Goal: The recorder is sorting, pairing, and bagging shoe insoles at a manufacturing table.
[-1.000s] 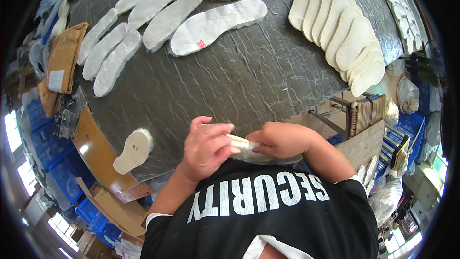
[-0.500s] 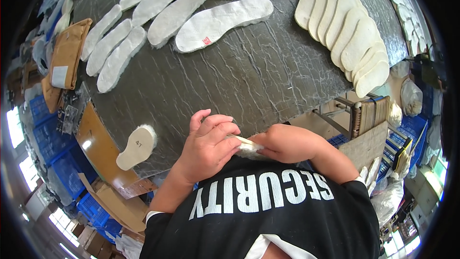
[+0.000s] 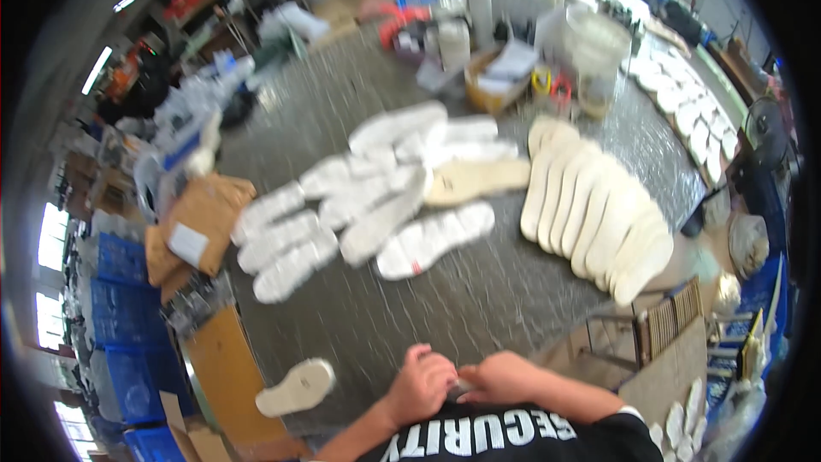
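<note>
Close to my body at the table's near edge, my left hand and my right hand are closed on a pale fleece insole. Most of it is hidden by my fingers and blurred. To the left of my hands lies a single cream insole with a dark mark. Farther off, a white insole with a small red mark lies beside overlapping white insoles. A beige insole lies behind them. On the right, several cream insoles overlap in a fan.
The dark, wrinkled table covering stretches ahead. Brown packages sit at its left edge; blue crates stand beyond. At the back are an open box, yellow-handled scissors and a clear plastic tub. A slatted chair stands right.
The view has tilted up, so the table's far side now shows and my hands sit lower in the picture. Both hands stay together on the insole.
</note>
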### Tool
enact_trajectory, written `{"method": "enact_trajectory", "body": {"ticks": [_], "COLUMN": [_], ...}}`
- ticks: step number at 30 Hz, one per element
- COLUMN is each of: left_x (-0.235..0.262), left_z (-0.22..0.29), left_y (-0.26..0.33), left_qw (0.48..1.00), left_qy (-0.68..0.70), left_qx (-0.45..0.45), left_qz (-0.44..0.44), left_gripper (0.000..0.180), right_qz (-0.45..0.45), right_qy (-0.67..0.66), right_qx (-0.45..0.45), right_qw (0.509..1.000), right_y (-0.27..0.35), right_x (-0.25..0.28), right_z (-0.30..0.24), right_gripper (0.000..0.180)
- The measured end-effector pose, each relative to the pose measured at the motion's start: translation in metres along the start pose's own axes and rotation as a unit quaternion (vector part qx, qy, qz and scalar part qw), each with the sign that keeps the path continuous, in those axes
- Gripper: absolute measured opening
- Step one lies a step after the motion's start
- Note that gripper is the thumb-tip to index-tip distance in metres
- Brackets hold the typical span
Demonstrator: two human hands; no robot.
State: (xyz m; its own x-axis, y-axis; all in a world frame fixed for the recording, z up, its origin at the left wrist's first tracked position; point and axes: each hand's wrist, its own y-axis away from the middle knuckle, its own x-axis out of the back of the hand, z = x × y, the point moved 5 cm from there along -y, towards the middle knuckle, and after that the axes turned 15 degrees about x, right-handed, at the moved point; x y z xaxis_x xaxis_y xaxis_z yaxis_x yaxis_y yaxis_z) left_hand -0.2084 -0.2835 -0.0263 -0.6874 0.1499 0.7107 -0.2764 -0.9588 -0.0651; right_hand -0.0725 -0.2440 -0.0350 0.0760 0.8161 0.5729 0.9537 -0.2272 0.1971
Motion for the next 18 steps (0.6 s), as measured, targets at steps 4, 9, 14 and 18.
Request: {"method": "enact_trajectory", "body": {"ticks": [4, 9, 14, 18], "left_x": [0.000, 0.037, 0.071, 0.094], "left_z": [0.015, 0.033, 0.010, 0.025], "left_y": [0.001, -0.009, -0.021, -0.041], "left_qw": [1.000, 0.994, 0.974, 0.969], "left_qy": [-0.016, 0.052, 0.072, 0.081], "left_qx": [-0.004, 0.022, 0.015, -0.006], "left_qz": [-0.014, 0.090, 0.212, 0.235], "left_gripper": [0.016, 0.019, 0.021, 0.020], "right_qz": [0.018, 0.027, 0.194, 0.292], "right_qy": [0.092, 0.183, 0.245, 0.274], "right_qx": [-0.020, -0.057, -0.051, -0.050], "right_qw": [0.995, 0.981, 0.949, 0.915], "right_y": [0.005, 0.021, 0.032, 0.041], "right_x": [-0.011, 0.008, 0.041, 0.067], "right_z": [-0.002, -0.010, -0.014, -0.030], "right_gripper": [0.021, 0.014, 0.009, 0.008]}}
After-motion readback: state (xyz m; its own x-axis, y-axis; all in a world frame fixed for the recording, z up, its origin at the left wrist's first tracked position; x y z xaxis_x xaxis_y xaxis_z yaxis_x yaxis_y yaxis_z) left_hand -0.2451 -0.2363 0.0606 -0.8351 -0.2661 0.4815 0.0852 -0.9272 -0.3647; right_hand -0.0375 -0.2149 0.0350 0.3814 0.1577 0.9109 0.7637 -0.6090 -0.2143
